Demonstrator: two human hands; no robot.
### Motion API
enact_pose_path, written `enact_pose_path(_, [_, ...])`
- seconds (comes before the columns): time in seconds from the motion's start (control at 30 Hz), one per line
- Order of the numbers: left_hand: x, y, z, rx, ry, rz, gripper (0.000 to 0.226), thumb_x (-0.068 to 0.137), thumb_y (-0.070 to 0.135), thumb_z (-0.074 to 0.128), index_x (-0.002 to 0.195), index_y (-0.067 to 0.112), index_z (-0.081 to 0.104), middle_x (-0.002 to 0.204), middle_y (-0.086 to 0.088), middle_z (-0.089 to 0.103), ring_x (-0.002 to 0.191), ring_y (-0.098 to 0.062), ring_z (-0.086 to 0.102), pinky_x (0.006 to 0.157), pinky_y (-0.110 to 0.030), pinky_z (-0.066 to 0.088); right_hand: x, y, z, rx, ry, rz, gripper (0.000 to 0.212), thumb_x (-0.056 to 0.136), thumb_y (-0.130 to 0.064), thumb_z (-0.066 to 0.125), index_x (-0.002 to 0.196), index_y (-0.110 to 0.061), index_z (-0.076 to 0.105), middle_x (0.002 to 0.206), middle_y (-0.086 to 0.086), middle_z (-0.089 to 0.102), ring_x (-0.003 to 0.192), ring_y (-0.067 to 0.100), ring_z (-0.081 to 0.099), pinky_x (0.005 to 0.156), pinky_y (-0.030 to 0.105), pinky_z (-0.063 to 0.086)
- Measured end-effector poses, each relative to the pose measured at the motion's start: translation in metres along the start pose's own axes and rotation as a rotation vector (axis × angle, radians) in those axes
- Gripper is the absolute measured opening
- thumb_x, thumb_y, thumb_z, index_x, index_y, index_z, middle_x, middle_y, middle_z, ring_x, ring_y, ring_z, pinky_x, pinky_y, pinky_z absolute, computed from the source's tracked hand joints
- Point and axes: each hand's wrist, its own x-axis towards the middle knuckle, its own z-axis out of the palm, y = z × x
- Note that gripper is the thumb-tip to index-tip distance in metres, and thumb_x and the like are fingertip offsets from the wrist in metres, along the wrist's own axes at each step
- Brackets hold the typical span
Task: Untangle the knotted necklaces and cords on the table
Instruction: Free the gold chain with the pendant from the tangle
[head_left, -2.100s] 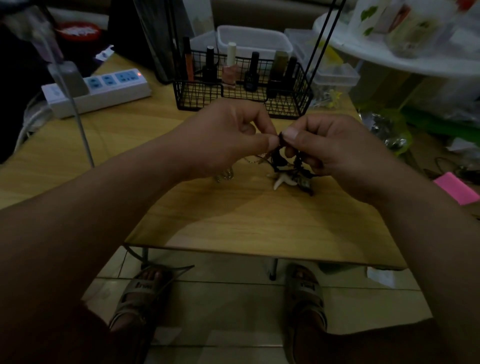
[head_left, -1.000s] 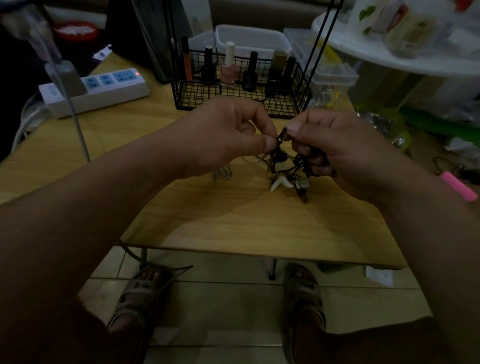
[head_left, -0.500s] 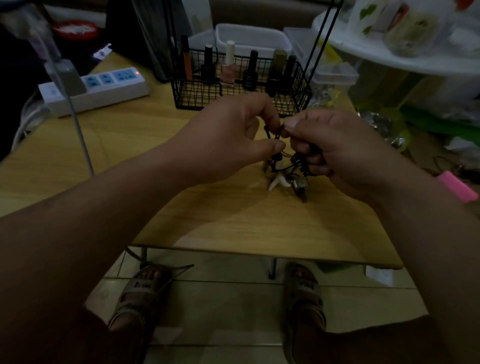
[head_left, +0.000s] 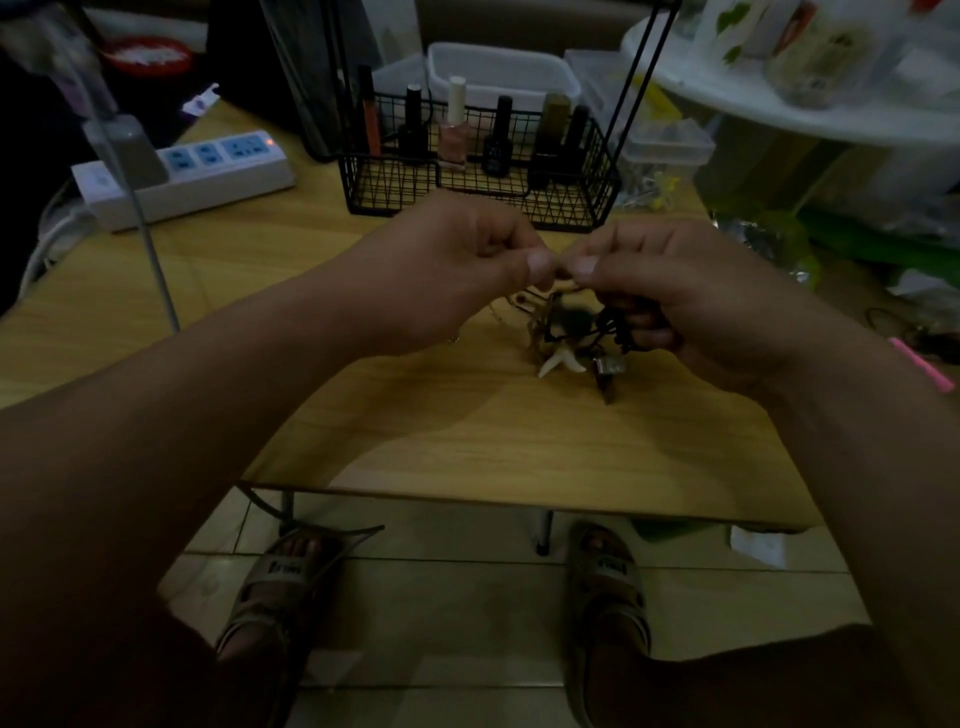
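White pwr strip (head_left: 208, 171) is lying at back L of the wood table (head_left: 467, 441), red light glowing, w/ a grey adapter (head_left: 132, 150) sitting in its L end and a cable (head_left: 156, 270) running down toward the front. Black wire basket (head_left: 566, 200) is standing at back centre, holding upright polish bottles: a pink one (head_left: 453, 140) w/ white cap, dark ones (head_left: 497, 140) either side. White tub (head_left: 498, 67) is sitting behind the basket, clear plastic boxes (head_left: 665, 135) to its R. L sandal (head_left: 280, 587) and R sandal (head_left: 610, 577) are resting on the tiled floor (head_left: 467, 649) below the table's near edge. Pink item (head_left: 922, 364) is showing at far R.
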Motion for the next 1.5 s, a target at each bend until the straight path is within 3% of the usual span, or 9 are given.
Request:
enact_pose_path(0.2, [0.002, -0.003, -0.006, -0.016, 0.01, -0.019, 0.016, 0.104, 0.038, 0.057, 0.096, 0.032, 0.07, 0.063, 0.026, 0.059, 0.059, 0.007, 0.052, 0.053, -0.011, 0.041, -0.009, -0.004, -0.001, -0.226, -0.121, 0.049, 0.018, 0.1, -0.024, 0.062, 0.11, -0.021, 0.077, 0.057, -0.023, 0.063, 0.053, -0.009, 0.057, 0.063, 0.027, 0.035])
enact_pose_path(0.33, [0.001, -0.005, -0.011, 0.006, 0.099, -0.004, 0.008, 0.099, 0.039, 0.065, 0.097, 0.032, 0.069, 0.064, 0.018, 0.058, 0.058, 0.003, 0.05, 0.052, -0.01, 0.04, -0.005, 0.001, -0.004, -0.294, -0.073, 0.061, 0.016, 0.101, -0.024, 0.063, 0.111, -0.024, 0.075, 0.059, -0.025, 0.063, 0.054, -0.012, 0.056, 0.062, 0.021, 0.037])
enact_pose_path(0.47, [-0.001, -0.005, -0.017, 0.148, 0.056, -0.027, 0.015, 0.09, 0.048, 0.073, 0.094, 0.033, 0.07, 0.065, 0.01, 0.05, 0.053, -0.001, 0.043, 0.052, -0.024, 0.037, -0.002, 0.006, -0.006, -0.291, -0.032, 0.089, 0.01, 0.099, -0.028, 0.066, 0.104, -0.026, 0.075, 0.068, -0.016, 0.069, 0.059, -0.006, 0.058, 0.065, 0.027, 0.042])
enact_pose_path(0.6, [-0.001, -0.009, -0.014, 0.253, 0.024, -0.04, 0.014, 0.093, 0.043, 0.072, 0.095, 0.029, 0.072, 0.073, 0.01, 0.055, 0.06, 0.003, 0.049, 0.056, -0.027, 0.034, -0.003, 0.008, -0.009, -0.26, -0.051, 0.062, 0.014, 0.092, -0.02, 0.075, 0.104, -0.021, 0.069, 0.072, 0.004, 0.065, 0.067, 0.022, 0.054, 0.066, 0.037, 0.04])
enact_pose_path(0.9, [0.001, -0.013, -0.006, 0.331, 0.066, -0.003, 0.022, 0.096, 0.03, 0.072, 0.114, 0.032, 0.059, 0.079, 0.013, 0.046, 0.068, 0.01, 0.048, 0.058, -0.024, 0.032, 0.002, 0.01, -0.006, -0.521, 0.054, -0.083, 0.014, 0.088, -0.024, 0.081, 0.092, -0.025, 0.067, 0.071, 0.004, 0.067, 0.062, 0.024, 0.063, 0.061, 0.047, 0.055])
enact_pose_path(1.1, [0.006, -0.012, 0.008, 0.324, 0.19, 0.02, 0.011, 0.102, 0.039, 0.062, 0.103, 0.028, 0.061, 0.077, 0.012, 0.052, 0.069, -0.004, 0.048, 0.058, -0.03, 0.032, -0.001, 0.011, -0.006, -0.503, 0.109, -0.185, 0.007, 0.095, -0.036, 0.071, 0.095, -0.03, 0.075, 0.059, -0.006, 0.06, 0.051, 0.014, 0.056, 0.05, 0.029, 0.045])
enact_pose_path(1.27, [0.007, -0.012, 0.007, 0.259, 0.164, -0.006, 0.011, 0.104, 0.038, 0.059, 0.102, 0.028, 0.065, 0.076, 0.01, 0.056, 0.068, -0.005, 0.051, 0.057, -0.03, 0.034, -0.003, 0.004, -0.003, -0.418, 0.154, -0.23, 0.015, 0.097, -0.038, 0.068, 0.105, -0.032, 0.078, 0.09, 0.002, 0.074, 0.087, 0.02, 0.069, 0.083, 0.047, 0.056])
enact_pose_path(1.4, [0.003, -0.014, 0.0, 0.334, 0.049, -0.059, 0.009, 0.102, 0.038, 0.061, 0.099, 0.031, 0.065, 0.08, 0.013, 0.055, 0.072, -0.003, 0.051, 0.057, -0.029, 0.033, -0.002, 0.001, -0.001, -0.393, 0.18, -0.217, 0.016, 0.099, -0.038, 0.065, 0.105, -0.032, 0.078, 0.093, 0.005, 0.075, 0.089, 0.021, 0.068, 0.081, 0.043, 0.056])
enact_pose_path(1.5, [-0.001, -0.017, -0.004, 0.307, 0.008, -0.079, 0.012, 0.101, 0.039, 0.063, 0.097, 0.029, 0.069, 0.081, 0.011, 0.066, 0.076, -0.004, 0.061, 0.065, -0.03, 0.048, 0.0, 0.002, -0.001, -0.375, 0.186, -0.188, 0.016, 0.1, -0.037, 0.065, 0.101, -0.028, 0.078, 0.089, -0.003, 0.075, 0.081, 0.011, 0.067, 0.074, 0.034, 0.05])
